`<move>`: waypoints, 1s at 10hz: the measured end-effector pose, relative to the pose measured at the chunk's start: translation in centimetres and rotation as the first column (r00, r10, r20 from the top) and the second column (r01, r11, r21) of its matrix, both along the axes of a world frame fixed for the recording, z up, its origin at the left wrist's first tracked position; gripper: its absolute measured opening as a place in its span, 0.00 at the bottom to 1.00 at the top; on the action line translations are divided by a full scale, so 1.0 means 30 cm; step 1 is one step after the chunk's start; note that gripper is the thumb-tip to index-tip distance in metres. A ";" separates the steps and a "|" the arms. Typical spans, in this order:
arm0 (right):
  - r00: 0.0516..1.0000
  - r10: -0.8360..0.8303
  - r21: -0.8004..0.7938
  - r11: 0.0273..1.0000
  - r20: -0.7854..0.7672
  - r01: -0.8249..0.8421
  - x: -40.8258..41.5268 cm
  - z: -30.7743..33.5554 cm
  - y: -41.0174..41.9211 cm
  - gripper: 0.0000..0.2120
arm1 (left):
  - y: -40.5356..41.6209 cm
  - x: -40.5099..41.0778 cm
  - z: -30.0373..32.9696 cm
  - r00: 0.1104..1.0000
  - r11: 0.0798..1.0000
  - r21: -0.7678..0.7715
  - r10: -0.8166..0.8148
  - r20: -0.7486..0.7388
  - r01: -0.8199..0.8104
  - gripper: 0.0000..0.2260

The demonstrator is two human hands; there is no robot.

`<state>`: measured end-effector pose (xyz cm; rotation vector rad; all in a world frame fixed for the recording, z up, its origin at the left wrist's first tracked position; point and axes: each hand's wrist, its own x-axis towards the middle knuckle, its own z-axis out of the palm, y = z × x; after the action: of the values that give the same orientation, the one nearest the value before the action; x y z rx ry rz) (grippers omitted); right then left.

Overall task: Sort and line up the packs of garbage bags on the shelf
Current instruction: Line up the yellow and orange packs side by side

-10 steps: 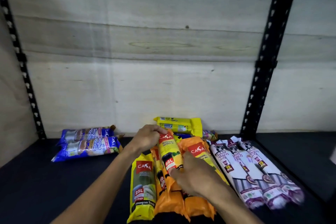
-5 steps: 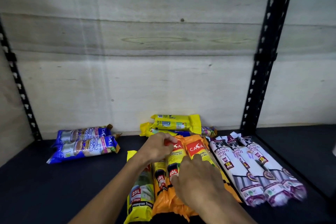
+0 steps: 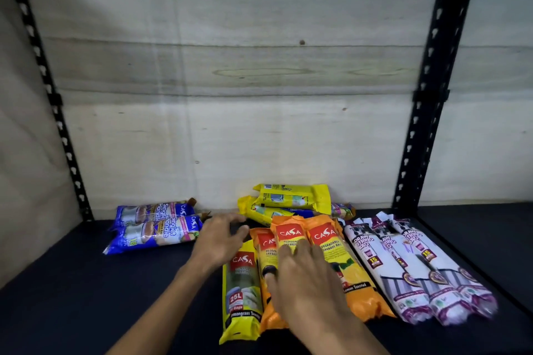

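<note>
Three orange packs [image 3: 331, 242] lie side by side, lengthwise, in the middle of the dark shelf [image 3: 86, 297]. My right hand [image 3: 305, 282] lies flat on them, fingers spread. A yellow 25L pack [image 3: 242, 291] lies against their left side. My left hand [image 3: 220, 239] hovers open just left of the orange packs' far ends, holding nothing. Three white and purple drawstring packs [image 3: 409, 265] lie in a row to the right. Two yellow packs [image 3: 291, 199] are stacked crosswise at the back. Two blue packs [image 3: 155, 225] lie crosswise at the left.
A pale plywood wall [image 3: 259, 95] closes the back of the shelf. Black perforated uprights stand at the left [image 3: 49, 89] and right [image 3: 429, 89]. Another pack's end [image 3: 343, 209] peeks out behind the yellow stack.
The orange pack that both hands held now lies in line with the others. My left hand has let go and moved left; my right hand has flattened on the orange packs.
</note>
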<state>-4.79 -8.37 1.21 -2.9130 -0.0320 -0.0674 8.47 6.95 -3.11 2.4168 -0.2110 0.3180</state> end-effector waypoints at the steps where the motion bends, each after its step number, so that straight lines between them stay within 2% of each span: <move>1: 0.992 0.117 0.093 0.989 -0.053 -0.112 -0.038 -0.021 0.096 0.27 | 0.080 -0.017 -0.017 0.963 0.994 -0.027 0.094 -0.252 -0.104 0.22; 2: 0.976 0.157 0.088 0.986 -0.154 -0.145 -0.045 -0.053 0.167 0.31 | 0.104 -0.035 -0.038 0.892 0.972 -0.204 0.010 -0.452 -0.115 0.24; 3: 0.969 0.156 0.047 0.988 -0.190 -0.150 -0.036 -0.066 0.192 0.32 | 0.096 -0.054 -0.049 0.860 0.925 -0.363 -0.097 -0.501 -0.107 0.21; 4: 0.972 0.153 0.027 0.988 -0.177 -0.150 -0.017 -0.079 0.206 0.29 | 0.089 -0.039 -0.050 0.858 0.887 -0.448 -0.139 -0.494 -0.114 0.18; 6: 0.975 0.142 0.015 0.990 -0.168 -0.141 0.044 -0.128 0.227 0.21 | 0.077 -0.001 -0.052 0.873 0.858 -0.498 -0.140 -0.468 -0.130 0.17; 8: 0.969 0.147 0.031 0.989 -0.198 -0.144 0.091 -0.135 0.218 0.21 | 0.073 0.013 -0.050 0.874 0.844 -0.518 -0.143 -0.464 -0.137 0.15; 9: 0.964 0.176 0.056 0.984 -0.201 -0.168 0.080 -0.068 0.185 0.22 | 0.081 0.025 -0.047 0.886 0.881 -0.452 -0.095 -0.453 -0.137 0.20; 10: 0.982 0.155 0.165 0.977 -0.110 -0.135 0.125 -0.014 0.104 0.22 | 0.080 0.067 -0.019 0.950 0.939 -0.315 0.034 -0.311 -0.137 0.25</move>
<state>-1.05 -5.24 0.79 -2.7419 -0.2094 0.1279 10.48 9.35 -3.68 2.1039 0.0836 0.0146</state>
